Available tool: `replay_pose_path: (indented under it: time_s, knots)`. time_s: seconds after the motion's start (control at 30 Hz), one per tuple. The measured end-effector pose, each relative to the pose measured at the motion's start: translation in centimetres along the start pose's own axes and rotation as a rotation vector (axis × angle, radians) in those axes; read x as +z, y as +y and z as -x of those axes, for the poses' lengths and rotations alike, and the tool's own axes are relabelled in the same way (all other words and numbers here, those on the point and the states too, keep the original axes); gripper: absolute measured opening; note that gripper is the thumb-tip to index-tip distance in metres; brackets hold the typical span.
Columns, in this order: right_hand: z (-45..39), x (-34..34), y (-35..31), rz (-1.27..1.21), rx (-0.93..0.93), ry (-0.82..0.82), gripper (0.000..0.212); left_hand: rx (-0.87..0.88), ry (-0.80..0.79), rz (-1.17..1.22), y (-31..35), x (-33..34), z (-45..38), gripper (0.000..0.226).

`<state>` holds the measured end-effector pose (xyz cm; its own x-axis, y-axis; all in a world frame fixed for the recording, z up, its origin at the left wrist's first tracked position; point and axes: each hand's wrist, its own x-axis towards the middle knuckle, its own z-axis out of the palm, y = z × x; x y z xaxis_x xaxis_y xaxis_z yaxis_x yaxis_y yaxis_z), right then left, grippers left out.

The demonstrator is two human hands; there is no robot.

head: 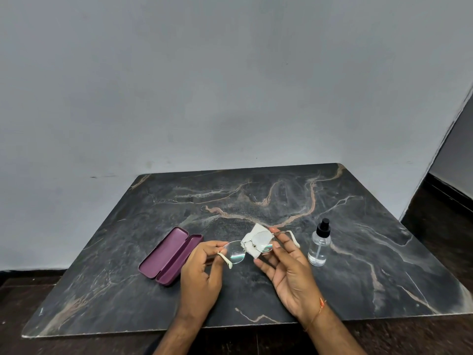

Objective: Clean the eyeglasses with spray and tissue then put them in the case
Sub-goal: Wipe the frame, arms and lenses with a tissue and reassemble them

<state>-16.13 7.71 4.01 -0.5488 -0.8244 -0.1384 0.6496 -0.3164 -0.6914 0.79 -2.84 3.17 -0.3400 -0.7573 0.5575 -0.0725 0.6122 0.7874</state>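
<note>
Left hand (202,262) pinching the eyeglasses (249,245) at the left hinge, grip narrow and curled round the frame's end, cream temple tip hanging below the fingers. Further left, flat on the dark marbled worktop (358,252), a purple case (170,254), lid swung open, hollow showing, nothing seen inside. At centre, eyeglasses held level above the worktop, lenses facing the wearer of the camera, both temples unfolded. Behind the right lens, a small white tissue (253,238); lying on the worktop or held against the lens, cannot tell. To the right, right hand (286,262), palm up, fingers mostly relaxed, thumb and fingertip nipping the frame near the right hinge. Further right, well apart from the hands, a clear spray bottle (319,245) with a black nozzle, standing upright. Probably the wiping or inspecting stage, with casing not yet begun. Next move likely calling for both temples folded in, then a short carry leftward into the open case.
</note>
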Motion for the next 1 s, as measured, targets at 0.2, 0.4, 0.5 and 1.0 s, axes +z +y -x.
replay_pose_path:
  time_s: [0.2,0.4,0.5,1.0]
  knots:
    - [0.1,0.3,-0.1,0.006,0.008,0.024,0.029,-0.03,0.039,0.017,0.1,0.0,-0.1,0.012]
    - [-0.2,0.6,0.0,-0.01,-0.02,0.056,0.047,-0.044,0.094,0.008,-0.5,0.0,-0.3,0.02]
    - [-0.2,0.5,0.0,-0.028,-0.059,0.08,0.055,-0.052,0.105,-0.001,-0.8,0.1,-0.4,0.021]
    - [1.1,1.3,2.7,0.489,-0.484,0.218,0.027,0.035,0.006,-0.172,-1.6,0.6,-0.3,0.014]
